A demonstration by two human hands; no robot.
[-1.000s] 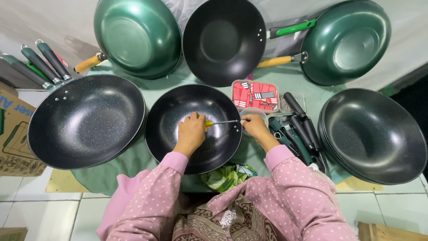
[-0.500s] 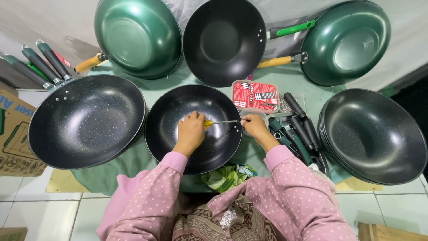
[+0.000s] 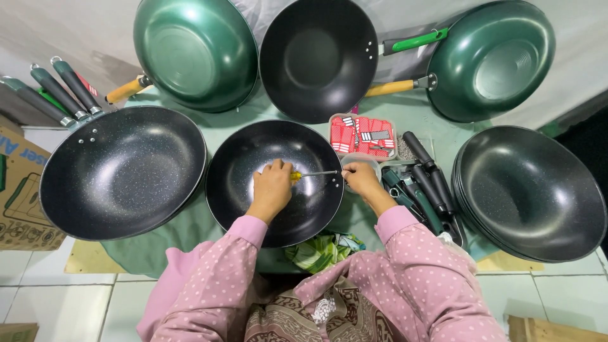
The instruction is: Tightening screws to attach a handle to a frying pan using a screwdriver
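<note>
Presently, at centre frame:

1. Your left hand (image 3: 272, 187) is clenched around the yellow handle of a screwdriver (image 3: 310, 173) inside the black wok (image 3: 273, 182) at centre; the shaft runs right toward the two rivet points on the wok's right wall.
2. Your right hand (image 3: 360, 177) sits just outside that right rim, fingers curled against it. Whether it pinches a screw, a bracket or only the rim cannot be told; the fingertips are turned away.
3. Risk: the driver tip could slip off its seat and scrape the dark coating, likely if the wok rocks on the green cloth (image 3: 190, 228) while you press sideways.
4. Risk: the wok could slide left into the large speckled wok (image 3: 123, 171), which lies just beside it.
5. Risk: your right sleeve hangs near the loose dark handles (image 3: 421, 183) at right of centre and could sweep them off the cloth.
6. Surrounding stock: two green woks (image 3: 196, 54) (image 3: 494, 60) and one black wok (image 3: 316, 57) along the top; a stack of black woks (image 3: 529, 193) at right; a red-and-white packet tray (image 3: 362, 135) above your right hand.
7. Hard to make out: the driver tip itself, the small container under your right hand, and the crumpled green item at the lower rim.
</note>
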